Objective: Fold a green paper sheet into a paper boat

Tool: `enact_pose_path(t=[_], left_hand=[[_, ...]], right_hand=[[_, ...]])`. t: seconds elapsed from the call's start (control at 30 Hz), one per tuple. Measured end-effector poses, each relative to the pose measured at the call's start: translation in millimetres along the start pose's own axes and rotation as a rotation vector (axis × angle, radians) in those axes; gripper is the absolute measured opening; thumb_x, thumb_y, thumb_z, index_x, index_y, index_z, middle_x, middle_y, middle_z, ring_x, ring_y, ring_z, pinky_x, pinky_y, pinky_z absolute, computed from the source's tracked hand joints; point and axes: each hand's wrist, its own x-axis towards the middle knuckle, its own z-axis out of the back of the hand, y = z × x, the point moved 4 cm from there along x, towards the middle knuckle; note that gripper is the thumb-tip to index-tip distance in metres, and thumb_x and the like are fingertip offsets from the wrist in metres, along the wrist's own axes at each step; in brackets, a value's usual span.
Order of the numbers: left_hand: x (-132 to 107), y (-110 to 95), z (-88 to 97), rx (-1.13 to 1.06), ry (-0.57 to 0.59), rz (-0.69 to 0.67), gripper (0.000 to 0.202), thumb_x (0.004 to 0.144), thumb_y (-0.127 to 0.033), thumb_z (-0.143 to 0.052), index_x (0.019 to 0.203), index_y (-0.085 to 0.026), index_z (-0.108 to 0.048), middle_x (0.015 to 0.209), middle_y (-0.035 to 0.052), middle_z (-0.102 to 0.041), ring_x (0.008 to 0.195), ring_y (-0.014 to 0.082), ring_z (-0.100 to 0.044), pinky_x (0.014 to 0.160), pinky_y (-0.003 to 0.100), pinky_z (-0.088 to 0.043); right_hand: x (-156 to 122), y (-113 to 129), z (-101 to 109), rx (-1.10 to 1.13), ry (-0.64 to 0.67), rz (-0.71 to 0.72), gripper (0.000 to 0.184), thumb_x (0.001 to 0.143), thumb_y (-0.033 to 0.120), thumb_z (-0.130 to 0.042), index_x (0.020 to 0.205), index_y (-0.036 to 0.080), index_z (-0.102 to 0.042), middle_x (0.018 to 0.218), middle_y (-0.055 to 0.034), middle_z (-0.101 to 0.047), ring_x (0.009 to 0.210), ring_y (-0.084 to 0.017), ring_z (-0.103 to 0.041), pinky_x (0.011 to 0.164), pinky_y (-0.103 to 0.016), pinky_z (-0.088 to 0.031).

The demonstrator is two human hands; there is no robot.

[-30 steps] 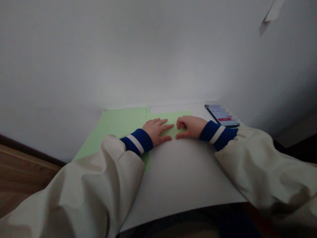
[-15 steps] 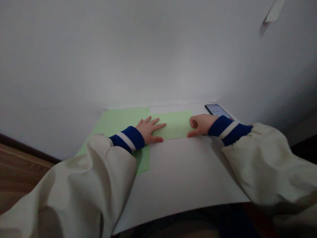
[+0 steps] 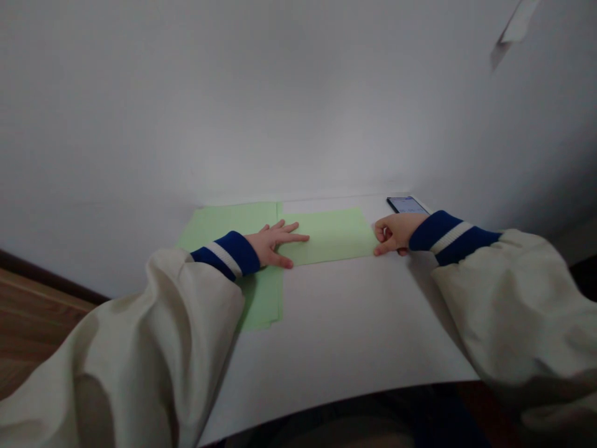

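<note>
A folded-looking strip of light green paper (image 3: pixel 336 235) lies flat on the white tabletop. My left hand (image 3: pixel 275 242) rests on its left end, fingers spread and thumb by the near edge. At the right end of the strip is my right hand (image 3: pixel 394 233), its fingers curled in and its thumb down by the near corner. No object shows inside those curled fingers. Larger green sheets (image 3: pixel 261 305) lie under my left wrist and sleeve, partly covered, with their right edges slightly offset.
A phone (image 3: pixel 407 205) with its screen lit lies behind my right hand, partly hidden by it. The white table (image 3: pixel 345 336) meets a pale wall (image 3: pixel 298 112) at the back. Brown wood (image 3: pixel 37 323) shows at the lower left.
My right hand has slid rightward along the strip to its end, fingers still curled. My left hand has shifted slightly left, still spread. The strip looks unmoved.
</note>
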Motion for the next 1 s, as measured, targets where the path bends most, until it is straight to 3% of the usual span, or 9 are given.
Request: enact_pose_path(t=[0.3, 0.4, 0.53, 0.63, 0.73, 0.87, 0.93, 1.0], left_hand=[[-3.4, 2.2, 0.3, 0.009, 0.048, -0.026, 0.052, 0.078, -0.043, -0.057, 0.128, -0.039, -0.045, 0.151, 0.0002, -0.015, 0.137, 0.0371, -0.008, 0.103, 0.063, -0.014], [-3.0, -2.0, 2.8, -0.049, 0.06, 0.002, 0.054, 0.074, -0.047, -0.06, 0.126, -0.038, -0.049, 0.151, 0.0024, -0.014, 0.137, 0.0378, -0.006, 0.103, 0.064, -0.009], [-3.3, -11.5, 10.0, -0.088, -0.018, 0.045, 0.048, 0.073, -0.049, -0.06, 0.118, -0.033, -0.056, 0.149, 0.0041, -0.022, 0.137, 0.0363, -0.008, 0.103, 0.063, -0.008], [-4.0, -22.8, 17.4, -0.067, -0.077, 0.045, 0.043, 0.073, -0.049, -0.061, 0.111, -0.03, -0.06, 0.145, 0.0024, -0.033, 0.137, 0.0333, -0.011, 0.104, 0.064, -0.005], [-4.1, -38.8, 23.4, 0.011, -0.122, -0.046, 0.036, 0.075, -0.047, -0.059, 0.104, -0.025, -0.06, 0.136, 0.0022, -0.047, 0.136, 0.029, -0.021, 0.106, 0.061, -0.001], [-3.6, -52.9, 25.1, 0.085, -0.23, -0.121, 0.043, 0.079, -0.04, -0.054, 0.114, -0.016, -0.05, 0.125, 0.0113, -0.055, 0.119, 0.0242, -0.048, 0.108, 0.05, -0.02], [-3.1, -55.8, 23.8, 0.105, -0.273, -0.162, 0.043, 0.082, -0.041, -0.05, 0.115, -0.015, -0.05, 0.124, 0.0126, -0.055, 0.117, 0.0236, -0.049, 0.101, 0.042, -0.035], [-2.1, -56.4, 22.4, 0.119, -0.289, -0.189, 0.039, 0.084, -0.04, -0.047, 0.115, -0.016, -0.051, 0.126, 0.0119, -0.053, 0.116, 0.0229, -0.049, 0.096, 0.037, -0.041]], right_hand=[[3.6, -6.7, 0.0, -0.01, -0.015, 0.035, 0.034, 0.064, 0.049, -0.065, 0.075, 0.021, -0.049, 0.058, 0.0019, -0.06, 0.049, -0.011, -0.054, 0.052, -0.024, -0.037], [-0.4, 5.4, 6.6, -0.084, -0.158, 0.13, 0.035, 0.062, 0.047, -0.068, 0.079, 0.021, -0.054, 0.071, -0.0005, -0.063, 0.058, -0.013, -0.055, 0.055, -0.024, -0.038], [-10.5, 29.1, 11.9, -0.236, -0.345, 0.231, 0.041, 0.062, 0.05, -0.067, 0.09, 0.021, -0.064, 0.09, -0.0062, -0.063, 0.074, -0.018, -0.057, 0.067, -0.029, -0.043], [-19.9, 52.4, 10.1, -0.297, -0.384, 0.385, 0.039, 0.067, 0.05, -0.064, 0.095, 0.022, -0.065, 0.097, -0.0082, -0.061, 0.093, -0.023, -0.056, 0.08, -0.034, -0.041], [-28.3, 72.5, 8.1, -0.281, -0.379, 0.473, 0.031, 0.074, 0.043, -0.058, 0.096, 0.022, -0.065, 0.099, -0.0076, -0.061, 0.093, -0.021, -0.056, 0.082, -0.031, -0.041], [-37.5, 90.9, 9.6, -0.331, -0.457, 0.472, 0.023, 0.075, 0.029, -0.054, 0.095, 0.022, -0.063, 0.099, -0.006, -0.061, 0.09, -0.019, -0.057, 0.078, -0.03, -0.042], [-40.8, 96.1, 10.2, -0.355, -0.493, 0.468, 0.023, 0.076, 0.03, -0.052, 0.095, 0.022, -0.063, 0.098, -0.0057, -0.061, 0.089, -0.02, -0.057, 0.076, -0.031, -0.042], [-42.6, 98.8, 9.9, -0.365, -0.508, 0.471, 0.025, 0.077, 0.036, -0.052, 0.095, 0.022, -0.063, 0.097, -0.0061, -0.062, 0.088, -0.02, -0.057, 0.074, -0.031, -0.041]])
